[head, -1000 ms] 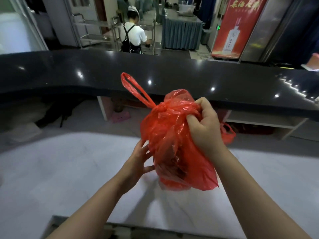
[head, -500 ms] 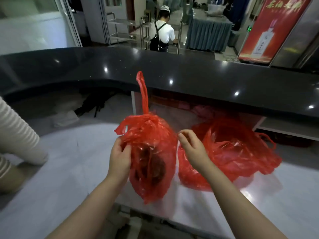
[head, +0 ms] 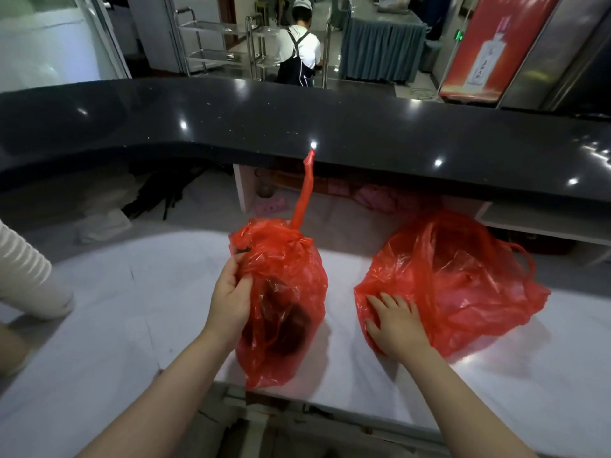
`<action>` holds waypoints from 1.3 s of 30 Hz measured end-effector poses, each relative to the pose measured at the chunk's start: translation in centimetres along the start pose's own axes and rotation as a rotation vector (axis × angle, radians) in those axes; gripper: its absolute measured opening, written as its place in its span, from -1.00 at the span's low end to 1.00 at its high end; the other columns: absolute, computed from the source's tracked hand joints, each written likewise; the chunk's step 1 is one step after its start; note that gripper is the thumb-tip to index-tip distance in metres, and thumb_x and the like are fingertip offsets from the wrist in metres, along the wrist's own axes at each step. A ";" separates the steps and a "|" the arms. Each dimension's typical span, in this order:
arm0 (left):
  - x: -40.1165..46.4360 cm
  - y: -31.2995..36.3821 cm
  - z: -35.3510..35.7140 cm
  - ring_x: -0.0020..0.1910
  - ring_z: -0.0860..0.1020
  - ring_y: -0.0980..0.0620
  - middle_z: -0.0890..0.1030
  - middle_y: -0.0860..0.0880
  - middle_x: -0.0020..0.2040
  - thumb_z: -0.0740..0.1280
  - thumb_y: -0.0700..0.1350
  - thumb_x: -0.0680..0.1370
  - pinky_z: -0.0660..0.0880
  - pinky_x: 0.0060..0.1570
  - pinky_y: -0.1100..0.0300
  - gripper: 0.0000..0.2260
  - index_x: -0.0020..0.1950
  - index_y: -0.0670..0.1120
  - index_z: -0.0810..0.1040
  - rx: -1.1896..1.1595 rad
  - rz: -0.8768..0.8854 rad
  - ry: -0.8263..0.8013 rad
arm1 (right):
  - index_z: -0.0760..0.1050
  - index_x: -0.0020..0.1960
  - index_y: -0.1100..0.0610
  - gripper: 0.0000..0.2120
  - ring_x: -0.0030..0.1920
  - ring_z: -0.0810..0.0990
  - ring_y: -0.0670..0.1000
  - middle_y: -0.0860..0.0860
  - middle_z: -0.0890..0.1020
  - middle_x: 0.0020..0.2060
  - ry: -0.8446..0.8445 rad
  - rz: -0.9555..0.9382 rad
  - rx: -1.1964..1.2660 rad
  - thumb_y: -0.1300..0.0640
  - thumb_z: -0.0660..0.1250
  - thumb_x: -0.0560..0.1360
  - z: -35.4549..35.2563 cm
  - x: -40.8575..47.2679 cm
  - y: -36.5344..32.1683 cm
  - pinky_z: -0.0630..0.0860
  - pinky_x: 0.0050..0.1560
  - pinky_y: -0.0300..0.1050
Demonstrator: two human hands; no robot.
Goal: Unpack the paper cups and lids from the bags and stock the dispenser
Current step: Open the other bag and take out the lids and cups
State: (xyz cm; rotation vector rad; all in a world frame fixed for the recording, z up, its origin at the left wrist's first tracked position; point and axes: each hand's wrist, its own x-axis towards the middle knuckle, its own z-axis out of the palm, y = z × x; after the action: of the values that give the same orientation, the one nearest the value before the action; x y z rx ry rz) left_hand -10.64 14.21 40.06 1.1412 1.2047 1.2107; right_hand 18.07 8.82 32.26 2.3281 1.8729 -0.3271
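Tied bag gripped at side by left hand; right hand flat, fingers spread, pressing second bag; cup stack far left on tabletop.

I am seeing a glossy black curved stone counter catching ceiling-light glints | a white marble worktop lying below it | steel trolley racks standing behind | a grey skirted table | a red upright banner leaning at right.
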 end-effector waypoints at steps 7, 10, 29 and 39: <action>-0.4 -0.4 5.4 0.12 0.63 0.01 0.67 0.02 0.09 0.21 -0.22 0.66 0.54 0.23 -0.09 -0.75 0.20 0.07 0.57 0.037 0.026 -0.140 | 0.18 0.54 -0.15 -0.47 0.54 0.11 0.13 -0.01 0.21 0.55 -0.010 0.156 -0.031 0.05 0.10 0.58 0.4 -3.2 6.1 -0.03 0.53 0.17; -0.4 -0.3 7.6 0.14 0.62 0.00 0.66 -0.01 0.12 0.22 -0.22 0.66 0.53 0.25 -0.08 -0.76 0.25 0.01 0.55 0.030 0.030 -0.199 | 0.24 0.50 -0.14 -0.45 0.52 0.13 0.14 0.00 0.24 0.53 0.007 0.256 -0.047 0.12 0.15 0.53 0.2 -4.9 8.6 -0.01 0.51 0.16; -0.9 -0.8 11.0 0.25 0.53 0.13 0.55 0.10 0.28 0.29 -0.15 0.56 0.47 0.32 0.01 -0.58 0.40 0.12 0.44 0.320 0.030 -0.356 | 0.55 0.20 0.15 -0.63 0.16 0.52 0.14 0.07 0.60 0.12 0.401 0.155 0.524 0.33 0.17 0.45 -5.3 -6.3 6.8 0.45 0.16 0.03; 0.4 1.6 10.7 0.19 0.40 0.45 0.46 0.17 0.33 0.28 -0.07 0.60 0.39 0.24 0.25 -0.68 0.31 0.21 0.41 0.231 0.090 -0.230 | 0.43 0.40 0.01 -0.61 0.24 0.52 -0.10 -0.10 0.58 0.23 0.357 -0.022 0.983 0.01 0.31 0.59 -9.9 -1.8 2.4 0.44 0.30 -0.11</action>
State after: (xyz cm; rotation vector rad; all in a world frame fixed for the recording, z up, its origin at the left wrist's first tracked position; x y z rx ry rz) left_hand -0.06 14.84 42.15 1.4780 1.1465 0.9917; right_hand 20.88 8.97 42.22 3.1211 2.2186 -1.1152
